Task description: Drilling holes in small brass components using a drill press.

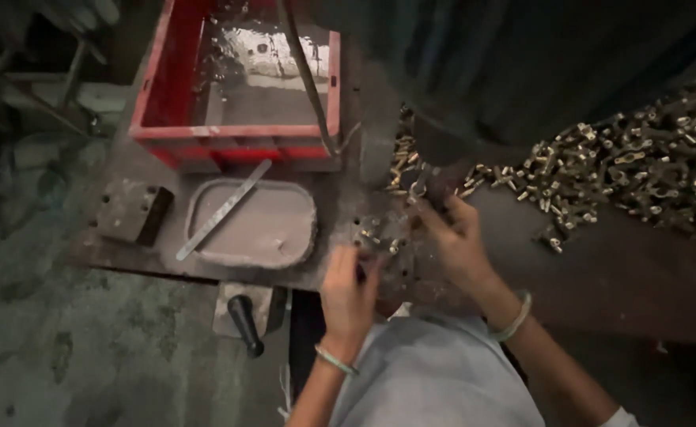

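A small metal fitting (417, 190) sits pinched in the right hand (455, 237) fingertips under the dark machine (474, 71). The left hand (348, 289) curls over loose brass pieces (376, 237) on the table (601, 269); its grip is hidden. Beyond the right hand a heap of fittings (641, 166) blurs.

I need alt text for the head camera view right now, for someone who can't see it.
Two bare hands work at a dark metal bench: the right hand reaches to small brass parts under a machine, the left hand rests nearer the bench edge. A heap of brass parts lies right; a red crate and grey tray sit left.
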